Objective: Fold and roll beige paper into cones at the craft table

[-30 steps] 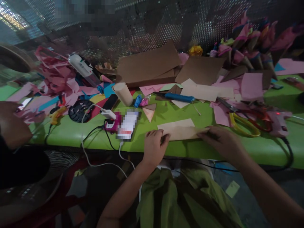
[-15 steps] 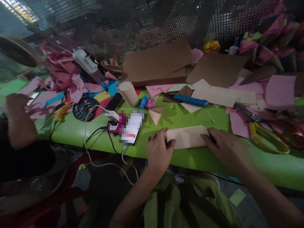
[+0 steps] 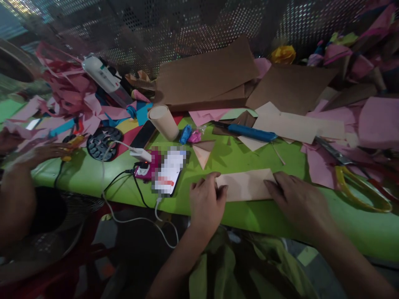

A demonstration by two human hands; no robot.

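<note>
The paper (image 3: 245, 185) lies flat near the front edge of the table (image 3: 93, 174) as one neat tan rectangle; a second ago a second layer stuck out behind it, so the fold now looks closed and the layers squared up (a judgement from the outline alone). The left hand (image 3: 205, 199) sits at its left end, fingers curled, thumb on the sheet; whether it pinches or merely presses I cannot tell. The right hand (image 3: 297, 201) lies flat, palm down, on the right end, gripping nothing. A phone (image 3: 168, 172) lies just left; a blue tool (image 3: 252, 133) lies behind.
</note>
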